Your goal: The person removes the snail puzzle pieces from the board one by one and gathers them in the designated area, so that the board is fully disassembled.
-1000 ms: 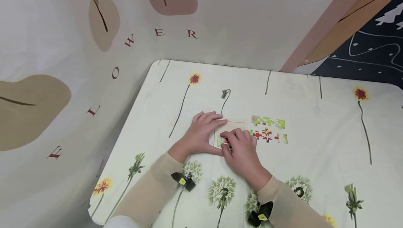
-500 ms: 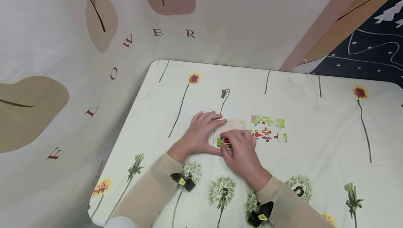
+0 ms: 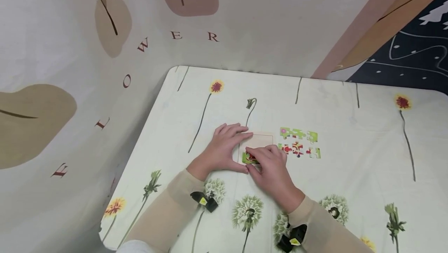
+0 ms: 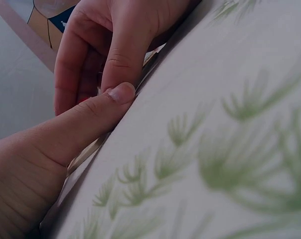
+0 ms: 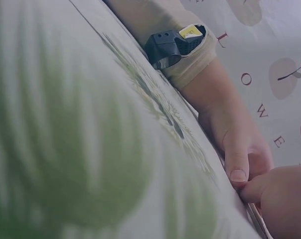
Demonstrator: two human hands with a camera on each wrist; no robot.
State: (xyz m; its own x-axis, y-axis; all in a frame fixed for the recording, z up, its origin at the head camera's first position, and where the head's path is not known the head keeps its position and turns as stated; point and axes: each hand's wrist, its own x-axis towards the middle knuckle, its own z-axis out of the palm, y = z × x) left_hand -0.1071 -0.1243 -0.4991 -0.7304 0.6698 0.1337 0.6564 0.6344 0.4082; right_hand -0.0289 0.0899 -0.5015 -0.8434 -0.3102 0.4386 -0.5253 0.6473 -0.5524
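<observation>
A pale, shallow puzzle board [image 3: 261, 140] lies on the table, with green and red jigsaw pieces [image 3: 246, 158] along its near edge. My left hand [image 3: 224, 148] rests at the board's left side, fingers spread toward the far edge and thumb [image 4: 90, 112] along the near one. Over the near part of the board, my right hand [image 3: 273, 163] pinches a jigsaw piece between thumb and fingers; the hand largely hides it. In the left wrist view the two thumbs meet at the board's edge.
Right of the board lie loose jigsaw pieces in two rows, a green far row [image 3: 298, 133] and a red-and-green near row [image 3: 297, 149]. The white table [image 3: 360, 140] has a flower-print cover. A printed wall hanging [image 3: 273, 27] rises behind it.
The piece under my right hand now sits lined up with the green piece beside it, and the right fingers have shifted slightly right. My left hand has stayed in place.
</observation>
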